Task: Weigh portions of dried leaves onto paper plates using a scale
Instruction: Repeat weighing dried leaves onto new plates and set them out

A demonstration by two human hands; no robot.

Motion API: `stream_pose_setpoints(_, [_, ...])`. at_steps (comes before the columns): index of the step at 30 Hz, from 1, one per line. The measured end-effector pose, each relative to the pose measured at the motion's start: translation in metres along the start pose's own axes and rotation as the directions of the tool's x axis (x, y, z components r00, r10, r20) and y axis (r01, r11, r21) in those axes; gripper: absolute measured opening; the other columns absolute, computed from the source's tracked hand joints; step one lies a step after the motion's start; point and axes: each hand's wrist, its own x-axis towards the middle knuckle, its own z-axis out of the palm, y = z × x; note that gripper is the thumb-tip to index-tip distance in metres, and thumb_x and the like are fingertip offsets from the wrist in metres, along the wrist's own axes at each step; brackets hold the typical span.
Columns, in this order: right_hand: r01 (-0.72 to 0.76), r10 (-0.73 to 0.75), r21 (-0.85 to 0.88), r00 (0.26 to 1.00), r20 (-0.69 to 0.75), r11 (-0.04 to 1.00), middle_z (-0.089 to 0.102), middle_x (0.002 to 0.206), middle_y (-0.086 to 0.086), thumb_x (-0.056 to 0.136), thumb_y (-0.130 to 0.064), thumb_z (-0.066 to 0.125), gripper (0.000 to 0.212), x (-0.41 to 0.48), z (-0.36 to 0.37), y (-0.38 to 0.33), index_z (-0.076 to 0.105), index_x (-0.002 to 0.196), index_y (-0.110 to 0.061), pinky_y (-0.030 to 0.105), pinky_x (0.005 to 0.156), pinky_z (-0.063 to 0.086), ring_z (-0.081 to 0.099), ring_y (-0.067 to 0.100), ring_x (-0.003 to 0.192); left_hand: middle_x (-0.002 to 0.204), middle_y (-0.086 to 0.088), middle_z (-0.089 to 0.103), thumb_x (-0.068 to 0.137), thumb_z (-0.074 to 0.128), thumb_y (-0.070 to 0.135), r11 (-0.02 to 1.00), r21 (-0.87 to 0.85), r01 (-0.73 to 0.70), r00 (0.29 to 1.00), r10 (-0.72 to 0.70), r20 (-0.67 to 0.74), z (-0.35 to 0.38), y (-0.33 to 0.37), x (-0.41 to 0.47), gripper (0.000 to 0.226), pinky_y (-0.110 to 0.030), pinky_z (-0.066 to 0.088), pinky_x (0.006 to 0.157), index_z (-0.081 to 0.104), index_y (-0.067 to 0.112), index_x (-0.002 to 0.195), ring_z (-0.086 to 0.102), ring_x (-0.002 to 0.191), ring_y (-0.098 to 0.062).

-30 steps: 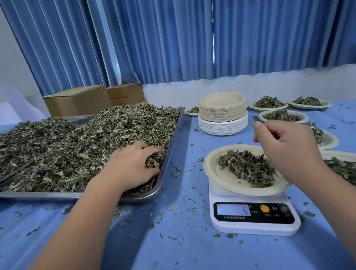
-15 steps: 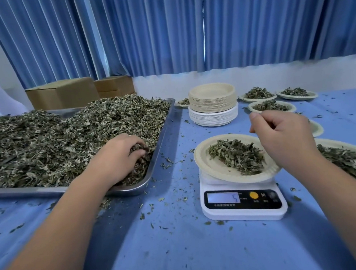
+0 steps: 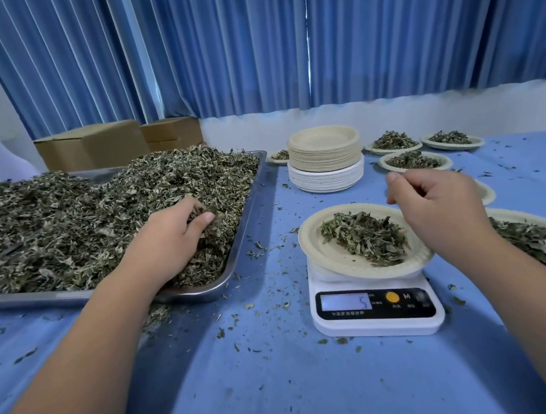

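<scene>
At the counter's (image 3: 277, 384) left edge, a metal tray (image 3: 236, 258) heaped with dried leaves (image 3: 72, 227). Sunk in that heap near the tray's right rim, left hand (image 3: 170, 236), fingers curled round a clump. Toward the front edge, a white scale (image 3: 377, 325), display reading 5, under a paper plate (image 3: 320, 252) with a small pile. Above the plate's right rim, right hand (image 3: 439, 208), fingers curled, thumb on forefinger; impossible to tell whether anything pinched. Near the far edge, a stack of plates (image 3: 324, 158), filled plates (image 3: 414, 161) alongside.
</scene>
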Motion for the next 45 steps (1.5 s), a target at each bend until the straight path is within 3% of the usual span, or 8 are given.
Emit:
stream_pose_setpoints(7, [-0.077,0.077,0.037,0.997,0.008,0.996,0.038,0.038,-0.002,0.096,-0.025,0.054,0.041,0.0,-0.003,-0.001,0.064,0.064,-0.001,0.025,0.049,0.026,0.037,0.012,0.041,0.04,0.008,0.053,0.096,0.049,0.043,0.989,-0.145,-0.019,0.997,0.007,-0.082,-0.004,0.004,-0.005,0.018,-0.014,0.031,0.036,0.054,0.025,0.095,0.049,0.038,0.0])
stream_pose_setpoints(16, [-0.063,0.063,0.028,0.998,-0.005,0.998,0.039,0.036,-0.005,0.096,-0.024,0.053,0.042,0.003,-0.002,0.002,0.064,0.063,0.0,0.018,0.044,0.027,0.04,0.01,0.042,0.051,0.01,0.054,0.097,0.049,0.043,0.918,-0.382,-0.109,0.966,0.007,-0.258,-0.016,0.051,-0.004,0.032,-0.025,0.034,0.045,0.052,0.025,0.071,0.044,0.043,-0.004])
stream_pose_setpoints(23, [-0.092,0.093,0.046,0.996,-0.015,0.995,0.037,0.044,0.003,0.096,-0.027,0.052,0.044,0.006,-0.004,0.006,0.06,0.066,0.005,0.027,0.048,0.025,0.031,0.012,0.041,0.051,0.017,0.051,0.097,0.052,0.039,0.802,-0.56,-0.207,0.978,0.159,-0.134,-0.004,0.135,0.014,0.03,-0.013,0.034,0.044,0.055,0.025,0.07,0.043,0.046,0.0])
stream_pose_setpoints(27, [-0.088,0.09,0.056,0.996,-0.021,0.994,0.047,0.05,0.014,0.096,-0.028,0.052,0.045,0.007,-0.005,0.007,0.059,0.065,0.003,0.03,0.051,0.028,0.031,0.015,0.044,0.049,0.014,0.052,0.096,0.053,0.043,0.834,-0.52,-0.185,0.97,0.241,0.041,0.017,0.171,0.022,0.033,-0.019,0.036,0.047,0.059,0.018,0.076,0.044,0.044,-0.001])
stream_pose_setpoints(34, [-0.079,0.083,0.076,0.995,-0.053,0.994,0.048,0.056,0.021,0.095,-0.029,0.052,0.046,0.009,-0.006,0.01,0.056,0.064,0.005,0.033,0.053,0.03,0.036,0.021,0.052,0.094,0.016,0.065,0.093,0.049,0.056,0.878,-0.442,-0.183,0.913,0.319,0.255,0.041,0.177,0.012,0.022,-0.019,0.045,0.079,0.06,0.042,0.105,0.059,0.088,0.003])
stream_pose_setpoints(38, [-0.065,0.067,0.047,0.997,-0.047,0.997,0.044,0.053,0.02,0.096,-0.029,0.052,0.046,0.009,-0.005,0.01,0.058,0.066,0.006,0.035,0.052,0.032,0.034,0.019,0.05,0.095,0.028,0.063,0.096,0.047,0.052,0.85,-0.453,-0.267,0.926,0.357,0.124,0.032,0.168,0.007,0.011,-0.002,0.038,0.073,0.056,0.048,0.1,0.054,0.091,0.014])
stream_pose_setpoints(42, [-0.087,0.089,0.06,0.996,-0.031,0.994,0.039,0.048,0.01,0.096,-0.029,0.051,0.047,0.008,-0.006,0.011,0.057,0.065,0.005,0.03,0.053,0.029,0.032,0.016,0.047,0.083,0.027,0.063,0.098,0.048,0.04,0.822,-0.518,-0.237,0.969,0.239,-0.066,0.031,0.148,0.0,0.015,-0.004,0.038,0.067,0.063,0.036,0.098,0.056,0.082,0.011])
stream_pose_setpoints(45, [-0.092,0.094,0.058,0.995,-0.027,0.994,0.047,0.053,0.02,0.096,-0.03,0.051,0.047,0.007,-0.005,0.01,0.058,0.067,0.006,0.03,0.053,0.03,0.034,0.017,0.048,0.073,0.014,0.061,0.096,0.053,0.026,0.857,-0.486,-0.174,0.981,0.107,-0.164,0.039,0.127,-0.008,0.015,-0.005,0.035,0.058,0.068,0.024,0.094,0.053,0.066,0.008])
